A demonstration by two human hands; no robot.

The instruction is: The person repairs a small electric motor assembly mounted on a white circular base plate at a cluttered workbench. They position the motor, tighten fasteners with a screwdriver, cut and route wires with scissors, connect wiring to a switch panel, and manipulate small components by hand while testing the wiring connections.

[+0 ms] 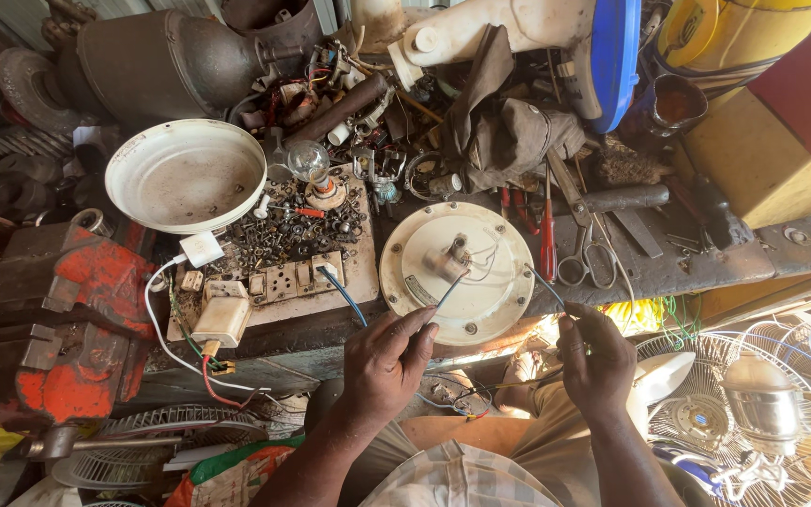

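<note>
We see our two bare hands and forearms entering from the lower edge of the view, the left hand (385,361) toward seven o'clock of the centre and the right hand (595,359) toward five o'clock. Neither wrist carries a watch, band or glove, and no rings show on the fingers. At six o'clock, between our forearms, lies a pale checked shirt (452,479) with fine crossing lines. Just above it, toward five o'clock, our tan trousers (551,441) show plain cloth without visible pockets or markings.
</note>
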